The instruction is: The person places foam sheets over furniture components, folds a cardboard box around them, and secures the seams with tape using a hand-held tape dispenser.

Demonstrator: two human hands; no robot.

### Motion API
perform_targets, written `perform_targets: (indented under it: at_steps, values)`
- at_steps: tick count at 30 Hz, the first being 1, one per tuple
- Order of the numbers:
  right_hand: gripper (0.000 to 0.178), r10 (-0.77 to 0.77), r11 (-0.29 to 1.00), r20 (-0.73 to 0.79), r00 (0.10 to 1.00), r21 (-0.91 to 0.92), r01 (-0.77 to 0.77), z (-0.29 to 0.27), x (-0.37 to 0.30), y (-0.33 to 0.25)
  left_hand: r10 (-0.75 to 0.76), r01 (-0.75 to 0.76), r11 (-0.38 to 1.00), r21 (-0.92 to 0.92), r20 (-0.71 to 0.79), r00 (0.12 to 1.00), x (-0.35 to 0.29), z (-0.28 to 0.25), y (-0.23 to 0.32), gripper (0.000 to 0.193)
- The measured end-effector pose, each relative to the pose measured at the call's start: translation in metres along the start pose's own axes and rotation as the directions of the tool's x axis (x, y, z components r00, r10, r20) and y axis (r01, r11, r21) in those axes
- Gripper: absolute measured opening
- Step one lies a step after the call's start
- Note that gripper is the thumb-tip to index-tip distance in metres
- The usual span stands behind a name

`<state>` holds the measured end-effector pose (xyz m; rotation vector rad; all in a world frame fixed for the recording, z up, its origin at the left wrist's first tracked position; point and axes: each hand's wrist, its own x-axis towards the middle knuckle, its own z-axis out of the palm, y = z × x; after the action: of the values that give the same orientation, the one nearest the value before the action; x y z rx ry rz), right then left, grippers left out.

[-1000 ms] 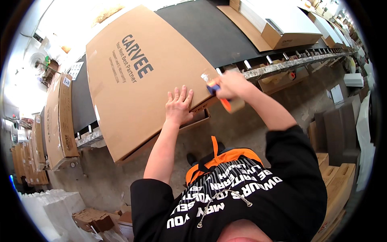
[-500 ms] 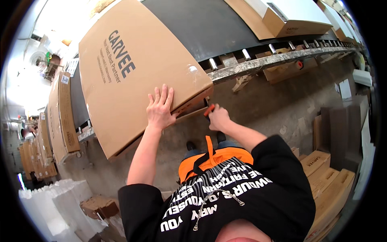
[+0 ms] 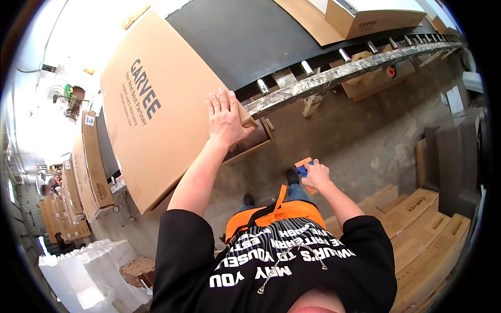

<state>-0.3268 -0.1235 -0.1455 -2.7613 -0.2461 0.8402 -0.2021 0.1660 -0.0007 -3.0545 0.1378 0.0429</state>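
Observation:
A large brown cardboard box (image 3: 172,115) with dark print lies flat on the conveyor (image 3: 235,47) at the left. My left hand (image 3: 227,122) rests on its top near the right corner, fingers stretched out and flat, thumb by the side edge. Out over the floor to the right, away from the box, my right hand (image 3: 317,175) is closed around a small orange-and-blue hand tool (image 3: 304,167). My fingers cover part of that tool, and its exact kind cannot be made out.
Metal rollers (image 3: 307,68) line the conveyor's worn side rail (image 3: 334,77). Farther along sits an opened carton (image 3: 376,23). Cardboard boxes (image 3: 417,208) are stacked at lower right, and white foam blocks (image 3: 86,271) stand at lower left. An open carton (image 3: 255,138) shows below the large box's corner.
My left hand has slid along the box top to its far right corner. My right hand has drawn back to the right and nearer to me, still holding the tool.

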Motion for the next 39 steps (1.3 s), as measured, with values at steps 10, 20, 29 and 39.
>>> perform_targets:
  at_steps: [10, 20, 29, 39]
  values:
    - [0.052, 0.046, 0.984, -0.265, 0.963, 0.179, 0.002, 0.056, -0.056, -0.086, 0.0, -0.012, 0.998, 0.065, 0.176, 0.984, -0.128, 0.015, -0.123, 0.108]
    - [0.057, -0.078, 0.963, -0.322, 0.944, 0.22, 0.155, 0.089, -0.127, -0.281, 0.15, -0.189, 0.973, -0.135, -0.254, 0.955, -0.351, 0.047, -0.352, 0.087]
    - [0.037, -0.513, 0.829, -0.664, 0.544, -0.217, 0.516, -0.039, -0.131, -0.569, 0.011, -0.198, 0.92, -0.338, -0.482, 0.876, -0.357, 0.084, -0.365, 0.12]
    - [0.031, -0.347, 0.857, 0.053, 0.937, -0.388, 0.339, -0.005, -0.142, -0.562, -0.062, -0.191, 0.886, -0.422, -0.517, 0.854, -0.361, 0.093, -0.378, 0.128]
